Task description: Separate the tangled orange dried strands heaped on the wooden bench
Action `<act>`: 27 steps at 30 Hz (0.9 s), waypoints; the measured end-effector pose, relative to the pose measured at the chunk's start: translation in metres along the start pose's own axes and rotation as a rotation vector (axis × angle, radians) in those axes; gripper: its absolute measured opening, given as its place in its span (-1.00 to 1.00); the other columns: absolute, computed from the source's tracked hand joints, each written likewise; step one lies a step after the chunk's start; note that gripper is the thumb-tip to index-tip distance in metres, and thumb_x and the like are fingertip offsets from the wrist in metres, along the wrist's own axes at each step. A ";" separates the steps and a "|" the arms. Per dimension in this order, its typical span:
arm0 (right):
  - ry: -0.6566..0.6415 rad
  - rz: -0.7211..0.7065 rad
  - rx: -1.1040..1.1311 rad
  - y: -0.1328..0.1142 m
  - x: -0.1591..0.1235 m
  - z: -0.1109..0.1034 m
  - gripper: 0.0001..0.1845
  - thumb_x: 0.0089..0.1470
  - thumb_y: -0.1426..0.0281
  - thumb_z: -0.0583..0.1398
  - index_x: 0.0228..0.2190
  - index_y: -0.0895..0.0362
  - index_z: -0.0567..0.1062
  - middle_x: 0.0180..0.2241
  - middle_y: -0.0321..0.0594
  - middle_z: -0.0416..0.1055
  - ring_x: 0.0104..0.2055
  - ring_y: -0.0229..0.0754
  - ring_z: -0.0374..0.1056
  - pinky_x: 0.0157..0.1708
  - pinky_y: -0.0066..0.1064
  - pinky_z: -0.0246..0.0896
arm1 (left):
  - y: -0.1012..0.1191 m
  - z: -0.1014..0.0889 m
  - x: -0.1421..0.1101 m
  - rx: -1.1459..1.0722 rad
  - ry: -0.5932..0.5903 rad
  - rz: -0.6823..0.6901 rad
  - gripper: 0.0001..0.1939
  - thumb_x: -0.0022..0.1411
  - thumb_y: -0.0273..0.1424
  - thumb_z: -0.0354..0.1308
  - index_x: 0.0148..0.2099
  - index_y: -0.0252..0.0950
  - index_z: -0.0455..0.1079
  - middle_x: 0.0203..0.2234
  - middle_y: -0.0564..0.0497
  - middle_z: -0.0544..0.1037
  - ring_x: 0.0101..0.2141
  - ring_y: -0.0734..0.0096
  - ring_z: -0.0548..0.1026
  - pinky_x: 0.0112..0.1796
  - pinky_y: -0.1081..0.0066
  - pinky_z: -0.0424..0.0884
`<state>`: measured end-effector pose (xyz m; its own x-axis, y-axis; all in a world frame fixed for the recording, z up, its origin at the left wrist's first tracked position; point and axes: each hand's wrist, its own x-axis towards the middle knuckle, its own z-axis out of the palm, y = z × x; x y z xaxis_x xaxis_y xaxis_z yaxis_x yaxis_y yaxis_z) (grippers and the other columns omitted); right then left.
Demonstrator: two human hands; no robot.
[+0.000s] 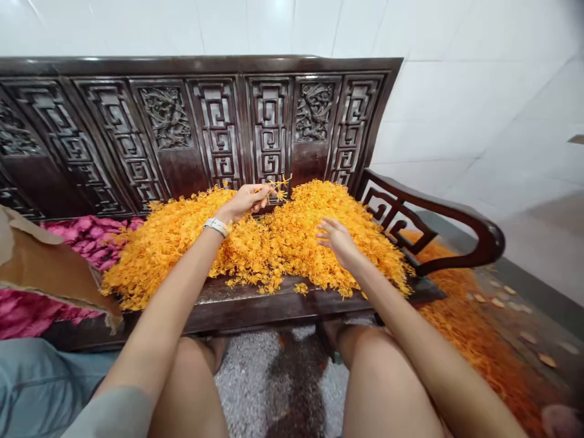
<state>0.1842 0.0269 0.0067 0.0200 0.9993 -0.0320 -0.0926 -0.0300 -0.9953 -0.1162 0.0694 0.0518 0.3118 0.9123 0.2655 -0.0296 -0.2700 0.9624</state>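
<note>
A large heap of small orange-yellow flower-like pieces (314,237) covers the right part of the dark wooden bench seat (255,311). Above the heap's middle, my left hand (252,199) pinches a spiky orange-yellow flower-like piece (280,188) between thumb and fingers; it looks like one or a few pieces together. A pale watch (216,227) is on that wrist. Over the right side of the heap, my right hand (336,238) has its fingers apart, with nothing visible in it. Whether its fingertips touch the pieces, I cannot tell.
The carved bench back (271,121) rises behind the heap, with a curved armrest (456,225) at right. Pink pieces (86,237) and a torn cardboard sheet (50,264) lie at left. Orange strands (460,310) spread over the floor at right. Beside me is a person's blue-clad leg (41,386).
</note>
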 end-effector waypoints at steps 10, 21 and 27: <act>-0.625 0.023 -0.076 -0.012 -0.043 0.035 -0.51 0.28 -0.03 0.36 -0.42 0.10 0.45 -0.63 -0.39 0.26 -0.56 -0.31 0.14 -0.45 -0.38 0.13 | -0.012 0.056 0.017 0.079 -0.195 0.201 -0.51 0.16 0.02 0.55 -0.45 -0.30 0.57 -0.63 0.03 0.41 -0.62 0.56 0.26 -0.55 0.43 0.07; -1.349 0.112 -0.093 -0.052 -0.088 0.025 -0.47 0.43 -0.03 0.23 -0.46 0.06 0.39 -0.72 -0.48 0.13 -0.68 -0.36 -0.04 -0.59 -0.45 0.01 | 0.000 0.073 0.016 -0.122 -0.216 0.111 -0.66 0.28 -0.33 0.52 -0.39 -0.32 0.46 -0.59 0.14 0.32 -0.64 0.70 0.15 -0.55 0.47 -0.02; -2.272 0.421 -0.285 -0.048 -0.126 0.057 -0.62 0.35 0.03 0.33 -0.23 0.10 0.64 -0.40 -0.21 0.55 -0.46 -0.28 0.41 -0.35 -0.44 0.37 | -0.001 0.036 0.041 -0.491 0.403 0.125 -0.72 0.56 -0.36 0.21 -0.29 -0.21 0.31 -0.58 0.20 0.25 -0.66 0.66 0.06 -0.59 0.48 -0.02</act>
<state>0.1292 -0.0959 0.0635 -0.7130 -0.6555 -0.2488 0.3012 0.0340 -0.9530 -0.0695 0.0960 0.0598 -0.0998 0.9531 0.2856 -0.5037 -0.2960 0.8116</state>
